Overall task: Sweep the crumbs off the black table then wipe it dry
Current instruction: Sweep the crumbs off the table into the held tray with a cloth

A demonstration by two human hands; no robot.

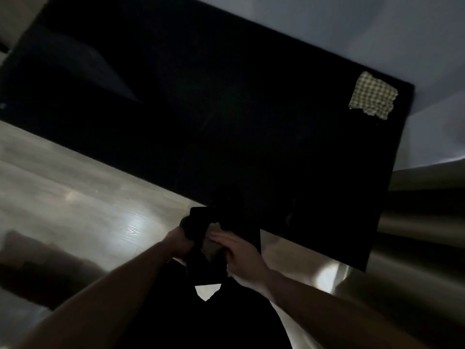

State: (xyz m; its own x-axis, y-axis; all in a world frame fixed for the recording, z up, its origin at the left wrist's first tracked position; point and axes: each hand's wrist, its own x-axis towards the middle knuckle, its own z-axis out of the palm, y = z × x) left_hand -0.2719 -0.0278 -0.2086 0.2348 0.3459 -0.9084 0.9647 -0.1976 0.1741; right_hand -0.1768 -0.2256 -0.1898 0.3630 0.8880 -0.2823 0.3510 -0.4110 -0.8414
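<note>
The black table (251, 137) fills the middle of the dim head view. A checked cloth (372, 96) lies flat near its far right corner. At the table's near edge my left hand (180, 244) grips the handle end of a flat black pan-like thing (203, 269) held just below the edge. My right hand (239, 255) lies over the pan with its fingers on something pale (212, 244). Blur and darkness hide what that pale thing is and how my fingers hold it. No crumbs can be made out on the dark top.
Pale wood-look floor (88, 197) runs along the table's near side and to the right. A light wall (352, 26) stands behind the table. A dark shape (37, 268) sits on the floor at lower left.
</note>
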